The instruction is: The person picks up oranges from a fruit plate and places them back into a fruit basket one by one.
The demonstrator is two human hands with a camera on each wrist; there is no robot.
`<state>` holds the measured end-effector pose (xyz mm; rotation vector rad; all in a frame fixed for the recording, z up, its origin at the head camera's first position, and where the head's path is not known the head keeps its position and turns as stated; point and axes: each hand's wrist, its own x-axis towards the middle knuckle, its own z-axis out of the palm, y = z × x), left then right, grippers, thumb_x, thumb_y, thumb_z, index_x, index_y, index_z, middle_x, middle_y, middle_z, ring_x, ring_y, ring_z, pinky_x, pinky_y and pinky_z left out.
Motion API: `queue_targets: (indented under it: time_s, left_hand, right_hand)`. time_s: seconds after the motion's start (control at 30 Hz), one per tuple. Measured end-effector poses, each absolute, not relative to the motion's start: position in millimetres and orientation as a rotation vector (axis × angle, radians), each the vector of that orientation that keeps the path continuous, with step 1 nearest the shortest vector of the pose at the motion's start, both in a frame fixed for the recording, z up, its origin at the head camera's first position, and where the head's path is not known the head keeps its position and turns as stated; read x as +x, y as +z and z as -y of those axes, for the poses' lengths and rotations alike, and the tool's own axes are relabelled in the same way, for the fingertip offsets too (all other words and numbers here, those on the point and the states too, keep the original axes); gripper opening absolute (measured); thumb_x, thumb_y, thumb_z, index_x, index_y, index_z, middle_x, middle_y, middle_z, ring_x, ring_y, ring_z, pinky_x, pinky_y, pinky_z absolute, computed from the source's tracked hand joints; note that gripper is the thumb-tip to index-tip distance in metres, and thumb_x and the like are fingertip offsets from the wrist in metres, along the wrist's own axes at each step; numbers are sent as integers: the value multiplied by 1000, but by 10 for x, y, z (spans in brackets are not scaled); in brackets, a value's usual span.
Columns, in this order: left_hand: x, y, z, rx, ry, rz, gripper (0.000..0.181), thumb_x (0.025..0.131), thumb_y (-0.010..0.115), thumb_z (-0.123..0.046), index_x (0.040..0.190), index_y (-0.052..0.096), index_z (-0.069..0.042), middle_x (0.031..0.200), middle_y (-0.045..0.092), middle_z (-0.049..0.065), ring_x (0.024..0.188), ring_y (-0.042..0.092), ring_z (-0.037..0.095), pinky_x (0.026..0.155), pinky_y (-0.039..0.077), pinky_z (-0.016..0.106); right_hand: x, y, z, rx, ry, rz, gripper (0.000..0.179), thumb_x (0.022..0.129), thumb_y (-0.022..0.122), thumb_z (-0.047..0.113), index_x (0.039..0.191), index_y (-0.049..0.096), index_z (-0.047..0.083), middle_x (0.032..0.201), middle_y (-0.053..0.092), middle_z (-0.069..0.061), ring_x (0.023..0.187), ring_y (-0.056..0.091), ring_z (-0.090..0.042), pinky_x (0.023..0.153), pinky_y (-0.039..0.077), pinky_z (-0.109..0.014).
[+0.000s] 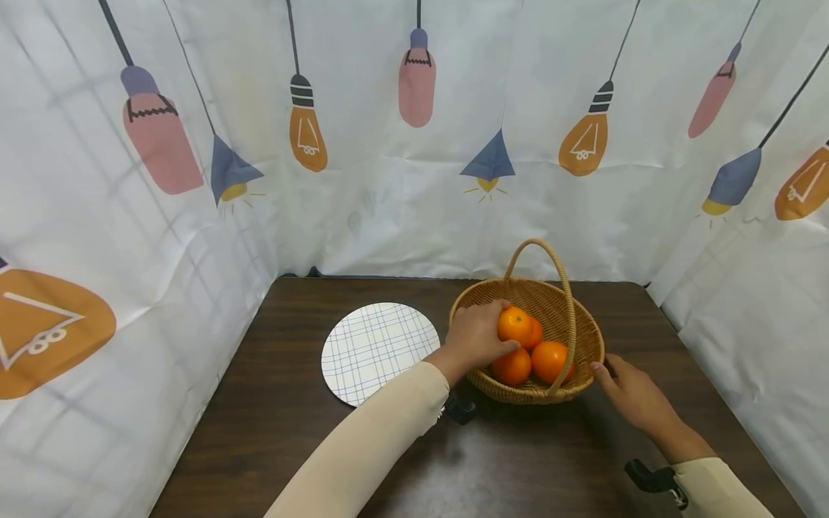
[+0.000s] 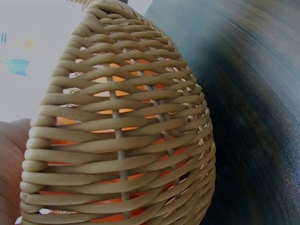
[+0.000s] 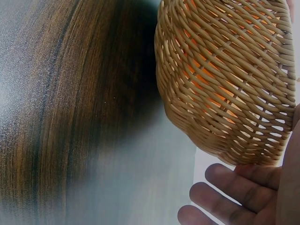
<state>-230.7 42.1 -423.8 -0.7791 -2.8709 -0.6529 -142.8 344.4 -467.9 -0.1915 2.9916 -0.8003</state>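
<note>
A wicker basket (image 1: 487, 291) with an arched handle holds several oranges (image 1: 550, 360), whose colour also shows through the weave in both wrist views. My left hand (image 1: 477, 332) reaches over the basket's left rim, thumb and fingers around the uppermost orange (image 1: 514, 325). In the left wrist view, part of that hand (image 2: 11, 168) appears beyond the wicker wall (image 2: 122, 140). At the right side, my right hand (image 1: 637, 394) pinches the basket's rim, thumb at the edge. The right wrist view shows its fingers (image 3: 234, 192) outside the wall, the index against the wicker.
A round white plate (image 1: 369, 345) with a blue grid pattern lies left of the basket on the dark wooden table (image 1: 259, 432). White curtains (image 1: 388, 201) printed with lamps hang behind the table and along both sides.
</note>
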Motion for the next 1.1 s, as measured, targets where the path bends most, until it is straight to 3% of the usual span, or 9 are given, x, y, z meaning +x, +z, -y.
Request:
queue_targets:
  time_s: [0.27, 0.57, 0.8, 1.1]
  left_hand:
    - [-2284, -4239, -437, -809, -534, 2870, 73, 91, 72, -54, 152, 48, -23, 146, 57, -5, 124, 58, 20, 98, 44, 44]
    - [-2242, -4264, -382, -853, -559, 2825, 65, 92, 72, -51, 146, 54, -18, 140, 61, -3, 124, 58, 20, 98, 45, 43]
    - [-2189, -4238, -250, -893, -619, 2667, 53, 96, 68, -43, 139, 60, -14, 137, 64, -1, 125, 59, 22, 106, 43, 43]
    - [-2042, -4148, 84, -892, -728, 2568, 47, 98, 64, -38, 137, 61, -11, 133, 65, 1, 123, 59, 23, 104, 45, 43]
  right_hand:
    - [-1419, -4678, -3447, -183, -792, -2986, 69, 111, 35, 47, 143, 42, -14, 136, 51, -39, 117, 56, -55, 87, 49, -66]
    - [-1454, -4658, -3441, -206, -781, -3000, 67, 111, 35, 44, 143, 42, -15, 137, 51, -40, 118, 55, -56, 89, 47, -68]
    - [-1476, -4640, -3453, -206, -776, -2980, 69, 111, 34, 45, 144, 42, -14, 137, 51, -40, 119, 54, -57, 88, 47, -69]
    - [-1418, -4582, -3555, -199, -773, -3006, 67, 111, 32, 47, 147, 43, -8, 140, 52, -36, 119, 54, -56, 88, 46, -70]
